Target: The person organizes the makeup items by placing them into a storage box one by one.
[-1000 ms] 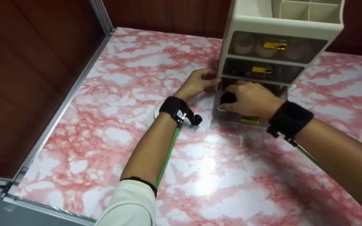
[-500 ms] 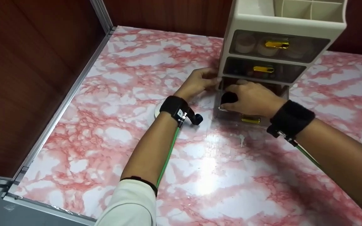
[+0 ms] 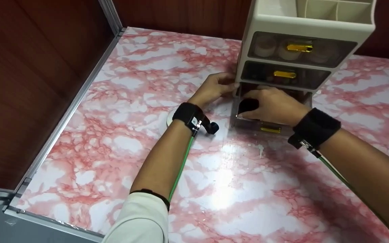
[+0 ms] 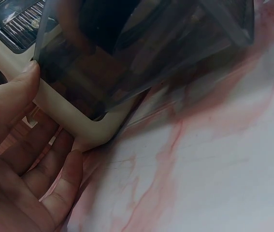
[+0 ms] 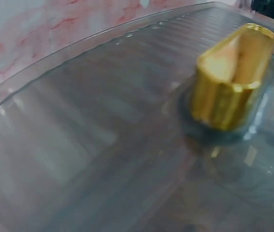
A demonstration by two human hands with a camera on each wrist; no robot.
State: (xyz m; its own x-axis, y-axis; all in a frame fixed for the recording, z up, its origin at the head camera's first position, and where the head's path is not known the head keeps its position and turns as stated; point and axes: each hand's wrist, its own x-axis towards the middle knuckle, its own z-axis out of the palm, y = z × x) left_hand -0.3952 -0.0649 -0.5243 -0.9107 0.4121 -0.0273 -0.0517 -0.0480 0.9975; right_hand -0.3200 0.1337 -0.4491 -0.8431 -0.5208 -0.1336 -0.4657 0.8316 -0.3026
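Observation:
My left hand (image 3: 214, 89) grips the left side of a cream drawer organizer (image 3: 311, 25). In the left wrist view its thumb presses the front frame and the fingers bend round the side. The bottom drawer (image 4: 175, 48), see-through and dark-tinted, stands pulled out. My right hand (image 3: 274, 106) reaches down into that drawer, thumb by its front rim. Between thumb and fingers it holds a black, rounded object (image 3: 248, 106); its kind does not show. The other fingertips are hidden inside. A gold handle (image 5: 231, 77) on the drawer front fills part of the right wrist view.
Two shut drawers with gold handles sit above; the top drawer (image 3: 265, 47) shows pale round things through its front. Open compartments (image 3: 321, 10) top the organizer. A white round thing (image 3: 170, 117) lies partly under the left wrist. Wood-look panels (image 3: 46, 67) border the marbled table (image 3: 113, 141).
Both hands keep nearly the same pose, the right one still inside the drawer with the black object. The whole head view has shifted very slightly.

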